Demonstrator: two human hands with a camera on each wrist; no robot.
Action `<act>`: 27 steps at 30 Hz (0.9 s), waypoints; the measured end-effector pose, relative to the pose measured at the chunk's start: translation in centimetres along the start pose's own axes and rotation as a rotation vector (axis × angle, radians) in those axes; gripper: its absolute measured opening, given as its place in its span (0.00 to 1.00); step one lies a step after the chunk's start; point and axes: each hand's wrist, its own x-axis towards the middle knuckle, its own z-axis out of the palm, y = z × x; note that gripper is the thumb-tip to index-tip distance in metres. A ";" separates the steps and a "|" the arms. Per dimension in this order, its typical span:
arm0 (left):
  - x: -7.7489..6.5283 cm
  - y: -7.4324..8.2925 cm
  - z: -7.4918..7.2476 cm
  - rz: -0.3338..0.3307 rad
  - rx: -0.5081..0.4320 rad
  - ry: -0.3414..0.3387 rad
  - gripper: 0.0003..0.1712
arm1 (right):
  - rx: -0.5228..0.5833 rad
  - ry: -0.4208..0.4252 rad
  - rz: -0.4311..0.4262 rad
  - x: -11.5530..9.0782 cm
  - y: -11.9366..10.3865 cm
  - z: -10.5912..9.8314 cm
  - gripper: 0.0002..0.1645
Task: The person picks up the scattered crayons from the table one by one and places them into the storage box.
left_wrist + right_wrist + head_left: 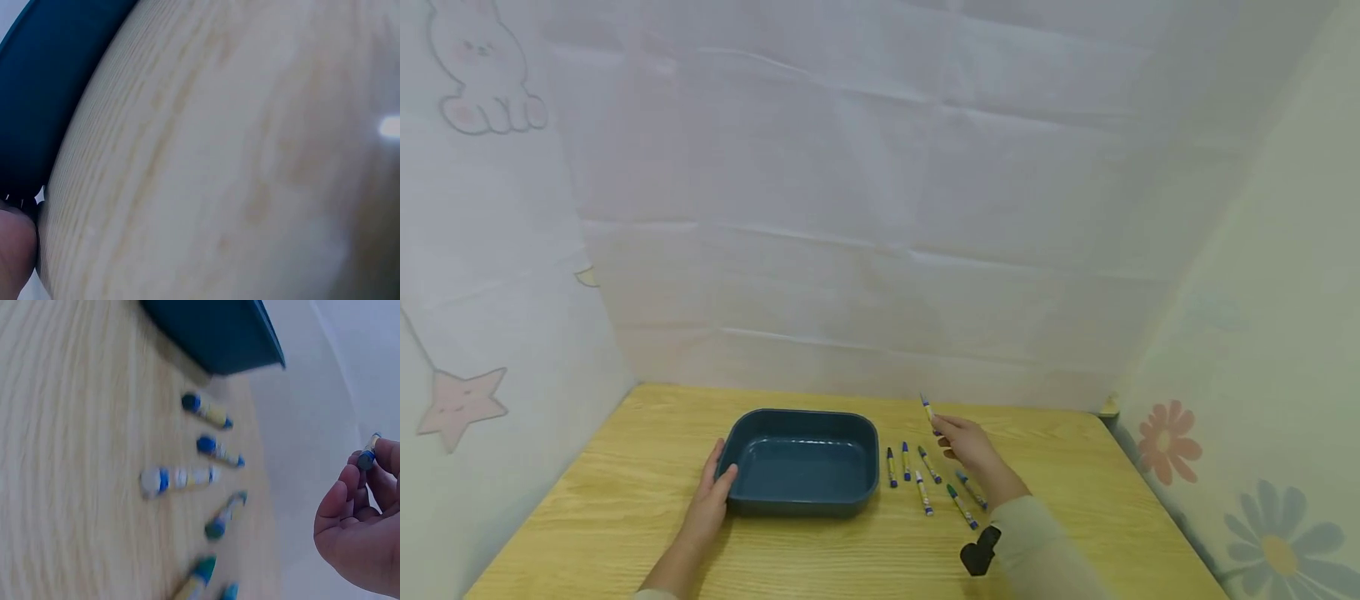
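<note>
A pale right sleeve [1045,542] lies nearest the camera, at the near right, with a black fitting [977,552] on its left side; beyond it the right hand [968,446] pinches one crayon [928,408] between thumb and fingertips; that crayon is held up, seemingly clear of the wooden table [1075,500], with its tip toward the far side and a little left. The deep blue dish [797,507] stands to the left of that crayon and somewhat nearer, well apart from it; the dish's long axis runs left to right, whereas the crayon's runs roughly near to far, so the two lie crosswise; the right hand, being the one with the crayon, is nearer the dish's right end. The left hand [706,498] is clamped on the dish's left end, thumb over the rim and fingers along the outer wall. Six loose crayons [923,493] lie scattered between the dish and the right forearm, none touching the dish; the right forearm slants from near right toward far left, its hand turned leftward, the lower fingers loosely curled; the hands are well apart.
</note>
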 end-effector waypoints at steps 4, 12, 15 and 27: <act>0.1 -0.1 0.3 0.003 0.000 -0.005 0.39 | 0.043 -0.065 -0.028 0.2 -1.9 2.5 0.29; 0.3 0.0 0.8 0.028 0.016 0.001 0.39 | 0.025 -0.168 -0.089 0.0 -4.6 7.7 0.25; 0.2 0.2 1.0 0.039 0.024 0.002 0.39 | -0.017 -0.200 -0.101 -0.2 -5.3 9.4 0.25; 0.1 0.2 1.1 0.049 0.014 0.012 0.38 | -0.127 -0.304 -0.121 -1.0 -5.1 16.0 0.20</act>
